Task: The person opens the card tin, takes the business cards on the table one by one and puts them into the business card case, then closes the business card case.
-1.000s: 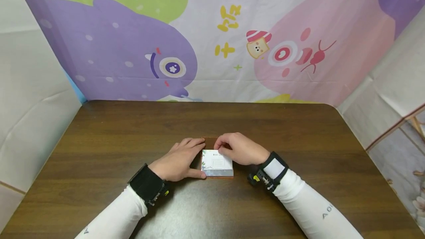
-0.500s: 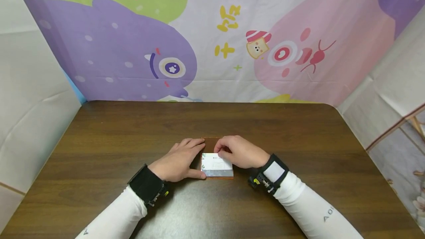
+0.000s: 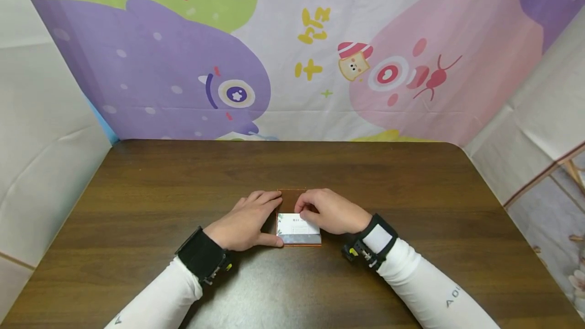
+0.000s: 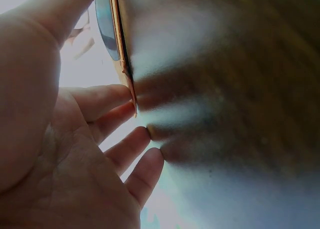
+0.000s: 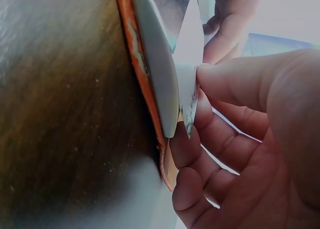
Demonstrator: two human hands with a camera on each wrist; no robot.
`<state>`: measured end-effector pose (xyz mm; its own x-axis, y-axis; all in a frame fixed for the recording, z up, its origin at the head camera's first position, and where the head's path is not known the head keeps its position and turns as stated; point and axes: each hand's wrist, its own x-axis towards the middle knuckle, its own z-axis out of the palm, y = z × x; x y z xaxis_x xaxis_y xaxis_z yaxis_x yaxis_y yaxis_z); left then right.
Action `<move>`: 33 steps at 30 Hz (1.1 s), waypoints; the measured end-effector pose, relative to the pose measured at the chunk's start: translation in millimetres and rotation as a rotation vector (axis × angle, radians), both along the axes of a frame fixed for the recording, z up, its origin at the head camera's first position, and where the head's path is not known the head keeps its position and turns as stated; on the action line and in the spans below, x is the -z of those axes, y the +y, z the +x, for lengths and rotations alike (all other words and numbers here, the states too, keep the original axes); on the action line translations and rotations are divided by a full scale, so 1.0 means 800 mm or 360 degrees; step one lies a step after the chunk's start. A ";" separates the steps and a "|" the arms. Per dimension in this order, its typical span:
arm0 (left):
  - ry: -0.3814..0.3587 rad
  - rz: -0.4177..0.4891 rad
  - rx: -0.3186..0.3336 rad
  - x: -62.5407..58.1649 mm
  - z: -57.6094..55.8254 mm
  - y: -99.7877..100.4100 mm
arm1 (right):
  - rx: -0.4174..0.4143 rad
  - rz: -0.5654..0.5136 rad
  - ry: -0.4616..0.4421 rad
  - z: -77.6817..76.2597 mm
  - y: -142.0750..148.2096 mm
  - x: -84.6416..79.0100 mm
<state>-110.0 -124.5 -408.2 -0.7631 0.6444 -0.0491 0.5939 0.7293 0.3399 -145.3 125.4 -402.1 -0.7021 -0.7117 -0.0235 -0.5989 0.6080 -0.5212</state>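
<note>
A flat brown card holder [image 3: 289, 200] with a thin orange-brown edge lies on the table in the head view. A white card [image 3: 292, 222] with leaf print lies over its near part, the card's near end behind a greyish see-through pocket [image 3: 299, 239]. My right hand [image 3: 333, 211] pinches the far edge of the card between thumb and fingers. In the right wrist view the card [image 5: 187, 79] tilts away from the pocket [image 5: 159, 74]. My left hand [image 3: 244, 222] lies spread at the holder's left side, fingertips and thumb touching its edge.
The brown wooden table [image 3: 183, 166] extends around both hands. Behind it hangs a printed cloth [image 3: 311, 90] with cartoon figures. Pale fabric [image 3: 50, 116] closes off the left side, and more stands at the right.
My right hand has moved a little toward me with the card, which slid down the holder. More of the holder's brown far part shows. The left hand has stayed in place.
</note>
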 end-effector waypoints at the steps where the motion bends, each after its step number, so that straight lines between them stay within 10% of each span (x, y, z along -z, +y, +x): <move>1: -0.0002 0.0003 0.0000 0.000 0.000 0.000 | -0.0002 0.0002 0.0004 0.000 0.000 0.000; 33: -0.0013 0.0012 -0.0002 -0.001 0.001 0.001 | 0.0065 0.0008 0.0065 0.011 0.014 -0.002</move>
<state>-109.6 -123.9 -407.0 -0.7634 0.6439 -0.0504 0.5903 0.7273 0.3501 -136.6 136.4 -400.9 -0.7311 -0.6823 0.0023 -0.5940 0.6349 -0.4940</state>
